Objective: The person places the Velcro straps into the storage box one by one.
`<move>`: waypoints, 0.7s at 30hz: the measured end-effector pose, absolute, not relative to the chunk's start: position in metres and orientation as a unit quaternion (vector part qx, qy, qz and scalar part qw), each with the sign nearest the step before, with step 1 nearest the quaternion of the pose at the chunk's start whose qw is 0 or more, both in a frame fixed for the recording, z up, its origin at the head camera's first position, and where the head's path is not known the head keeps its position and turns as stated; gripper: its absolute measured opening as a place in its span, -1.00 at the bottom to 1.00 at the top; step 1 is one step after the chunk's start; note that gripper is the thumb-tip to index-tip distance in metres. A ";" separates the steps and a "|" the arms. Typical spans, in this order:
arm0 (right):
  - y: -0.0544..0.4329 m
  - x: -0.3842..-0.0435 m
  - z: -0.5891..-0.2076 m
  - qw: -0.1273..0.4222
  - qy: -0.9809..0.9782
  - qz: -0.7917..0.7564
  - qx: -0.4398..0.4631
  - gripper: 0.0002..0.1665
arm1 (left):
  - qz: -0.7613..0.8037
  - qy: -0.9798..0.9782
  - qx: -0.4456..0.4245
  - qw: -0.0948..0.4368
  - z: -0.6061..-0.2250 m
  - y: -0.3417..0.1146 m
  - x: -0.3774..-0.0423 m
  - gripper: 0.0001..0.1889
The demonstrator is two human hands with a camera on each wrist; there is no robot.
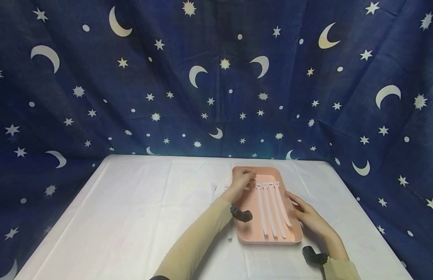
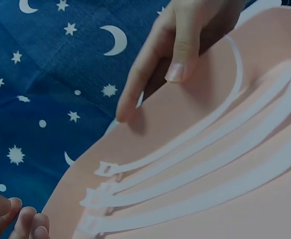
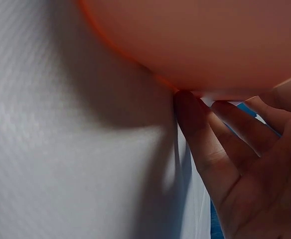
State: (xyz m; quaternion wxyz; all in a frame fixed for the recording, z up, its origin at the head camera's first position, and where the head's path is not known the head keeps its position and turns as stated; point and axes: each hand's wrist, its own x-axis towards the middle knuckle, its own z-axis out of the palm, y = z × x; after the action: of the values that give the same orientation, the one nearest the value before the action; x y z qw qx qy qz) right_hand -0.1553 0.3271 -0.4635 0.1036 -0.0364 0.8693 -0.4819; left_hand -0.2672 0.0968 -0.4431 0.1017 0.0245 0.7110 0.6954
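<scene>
A shallow pink tray [image 1: 248, 229] holds several white cable straps [image 1: 270, 210], laid side by side lengthwise with their slotted heads towards the back. My right hand [image 1: 309, 216] grips the tray's right edge, thumb over the rim and fingers along the outer wall. Over the back left part of the tray is my left hand [image 1: 241, 182], its fingers loosely bent beside the strap heads. At the lower left of the left wrist view, no strap shows between its fingertips [image 2: 23, 219]. The rightmost strap bows sideways near its tail.
On the white-covered table [image 1: 132, 217], left of the tray, lie more straps [image 1: 213, 191], partly hidden by my left forearm. Dark wrist cameras [image 1: 241, 214] sit on both wrists. A dark blue curtain [image 1: 167, 77] with moons and stars hangs behind the table and along its sides.
</scene>
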 end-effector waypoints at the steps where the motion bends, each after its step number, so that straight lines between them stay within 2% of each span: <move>1: 0.327 -0.155 -0.463 0.104 0.869 -0.482 -0.036 -0.25 | 0.696 0.711 0.027 0.099 -0.443 0.096 -0.267 -0.82; 7: 0.326 -0.154 -0.463 0.107 0.869 -0.482 -0.035 -0.25 | 0.710 0.695 0.024 0.106 -0.438 0.093 -0.260 -0.78; 14: 0.325 -0.154 -0.464 0.105 0.868 -0.484 -0.035 -0.25 | 0.723 0.683 0.046 0.089 -0.438 0.086 -0.248 -0.78; 21: 0.326 -0.155 -0.464 0.106 0.869 -0.481 -0.038 -0.25 | 0.728 0.675 0.048 0.111 -0.437 0.077 -0.235 -0.77</move>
State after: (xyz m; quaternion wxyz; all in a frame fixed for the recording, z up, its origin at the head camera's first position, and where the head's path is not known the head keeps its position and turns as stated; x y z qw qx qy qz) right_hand -0.1549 0.3258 -0.4637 0.1055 -0.0379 0.8695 -0.4811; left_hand -0.2346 0.0767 -0.4365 0.1115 0.0477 0.6749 0.7279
